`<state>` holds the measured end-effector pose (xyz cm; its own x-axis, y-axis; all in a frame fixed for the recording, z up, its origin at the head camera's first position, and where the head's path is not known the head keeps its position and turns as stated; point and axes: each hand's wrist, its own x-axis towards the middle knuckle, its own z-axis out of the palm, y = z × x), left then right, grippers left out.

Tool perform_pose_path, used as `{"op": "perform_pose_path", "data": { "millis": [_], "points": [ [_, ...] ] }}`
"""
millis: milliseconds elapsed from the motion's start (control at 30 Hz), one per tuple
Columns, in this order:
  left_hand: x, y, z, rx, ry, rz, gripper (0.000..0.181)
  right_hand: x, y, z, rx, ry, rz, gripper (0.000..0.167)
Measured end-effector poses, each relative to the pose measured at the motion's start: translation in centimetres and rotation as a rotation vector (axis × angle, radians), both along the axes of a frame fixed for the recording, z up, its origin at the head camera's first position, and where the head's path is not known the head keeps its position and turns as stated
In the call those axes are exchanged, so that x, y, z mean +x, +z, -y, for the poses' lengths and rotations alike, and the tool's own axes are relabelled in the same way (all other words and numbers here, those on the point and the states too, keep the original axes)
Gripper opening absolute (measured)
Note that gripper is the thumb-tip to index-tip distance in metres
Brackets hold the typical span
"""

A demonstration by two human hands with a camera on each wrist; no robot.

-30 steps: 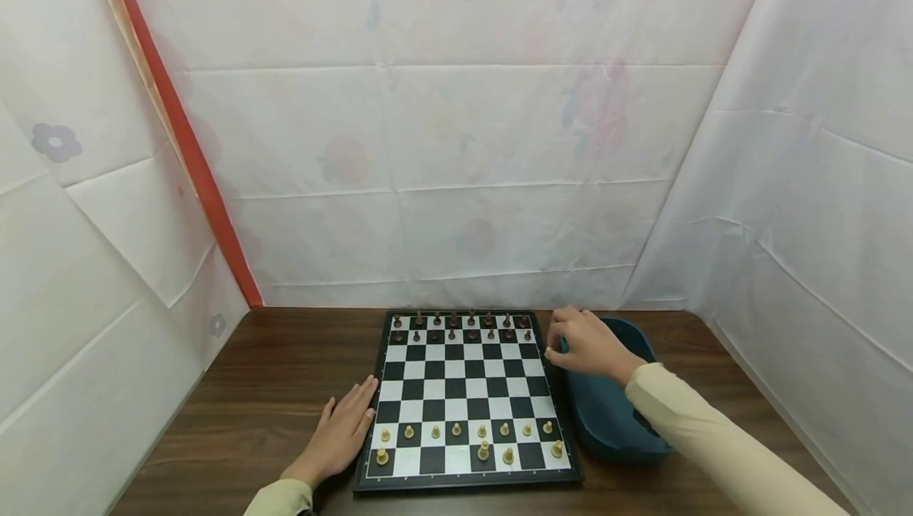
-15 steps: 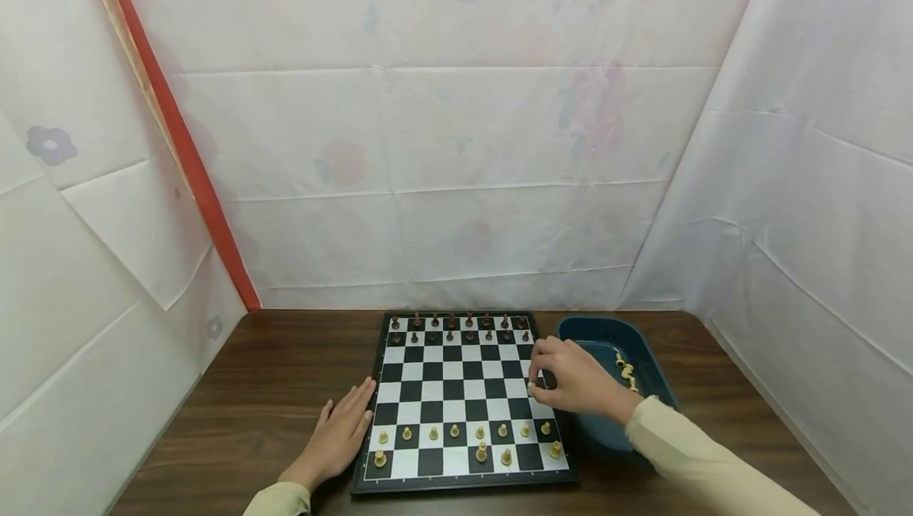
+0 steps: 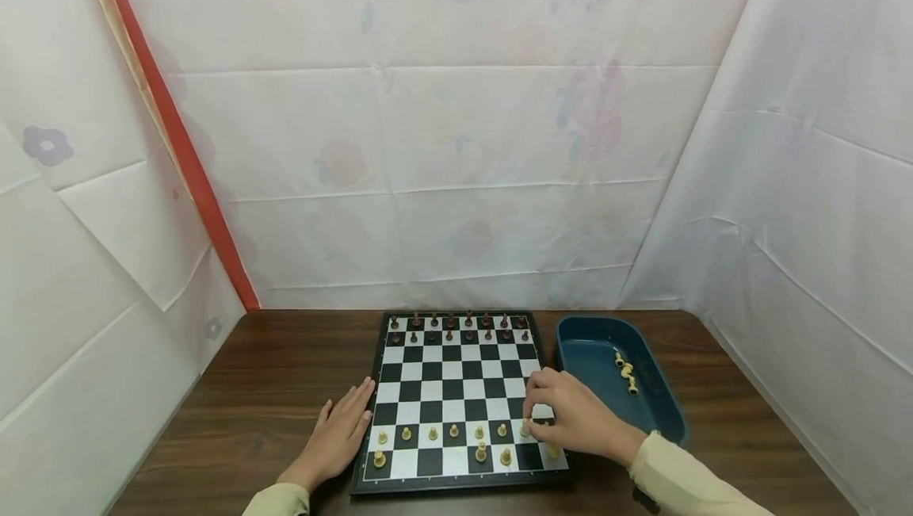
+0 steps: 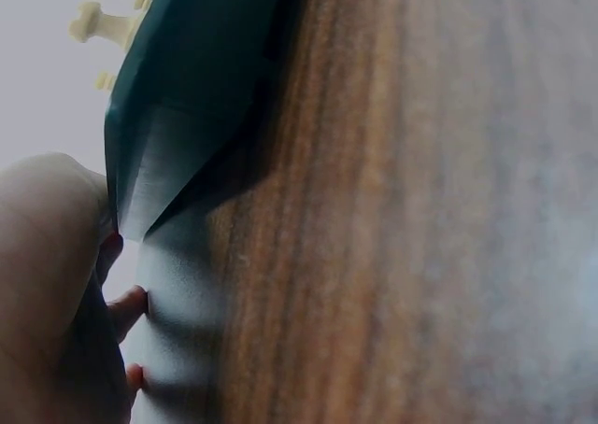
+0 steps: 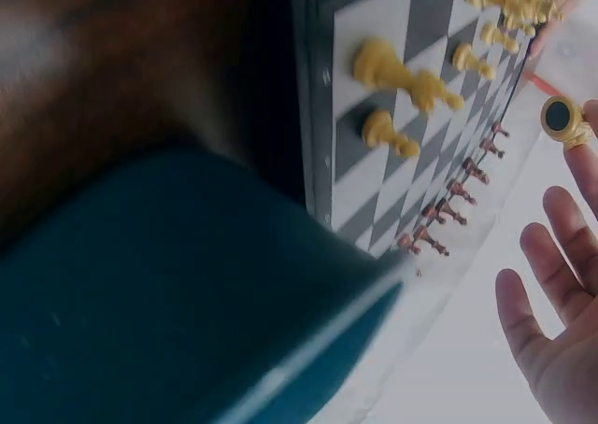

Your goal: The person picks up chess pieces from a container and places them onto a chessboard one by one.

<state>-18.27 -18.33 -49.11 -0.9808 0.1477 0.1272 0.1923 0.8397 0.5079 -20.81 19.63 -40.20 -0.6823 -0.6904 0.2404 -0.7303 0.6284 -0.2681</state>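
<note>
My right hand (image 3: 574, 414) is over the near right part of the chessboard (image 3: 442, 391). In the right wrist view it pinches a pale gold chess piece (image 5: 562, 120) by its upper part, the dark round base turned to the camera. The kind of piece is hidden by the fingers. Flat beside the board's left edge lies my left hand (image 3: 334, 435), fingers straight and touching the frame. Gold pawns (image 3: 454, 430) line one near row; behind them, on the row closest to me, stand several larger gold pieces (image 3: 481, 452), with gaps between some.
Dark red chess pieces (image 3: 451, 322) fill the two far rows. Right of the board, a blue-green tray (image 3: 595, 353) holds several gold pieces (image 3: 628, 373) lying on their sides. Brown wooden tabletop (image 3: 307, 342) surrounds both, with white sheeting (image 3: 456, 143) behind.
My right hand has moved from above the tray leftward and down toward me, over the near right squares. The tray's gold pieces have come into view. My left hand has stayed put.
</note>
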Motion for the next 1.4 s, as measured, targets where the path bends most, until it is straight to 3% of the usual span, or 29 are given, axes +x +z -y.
{"op": "perform_pose_path", "data": {
  "millis": [200,500,833,1167,1400],
  "points": [
    [0.0,0.0,0.1,0.005,0.0,0.008,0.049,0.8,-1.2,0.0,0.008,0.007,-0.008,0.009],
    [0.1,-0.1,0.0,0.01,-0.001,0.001,0.049,1.6,-3.3,-0.1,-0.038,0.071,-0.177,0.013],
    [0.1,0.1,-0.1,0.005,-0.009,0.001,0.048,1.9,-5.3,-0.4,-0.086,0.053,-0.26,0.013],
    [-0.1,-0.1,0.0,0.002,-0.01,0.001,0.049,1.8,-6.8,-1.0,-0.216,0.039,-0.25,0.012],
    [-0.1,-0.1,0.1,-0.003,-0.008,0.003,0.049,1.8,-6.8,-0.9,-0.207,0.044,-0.263,0.012]
  ]
}}
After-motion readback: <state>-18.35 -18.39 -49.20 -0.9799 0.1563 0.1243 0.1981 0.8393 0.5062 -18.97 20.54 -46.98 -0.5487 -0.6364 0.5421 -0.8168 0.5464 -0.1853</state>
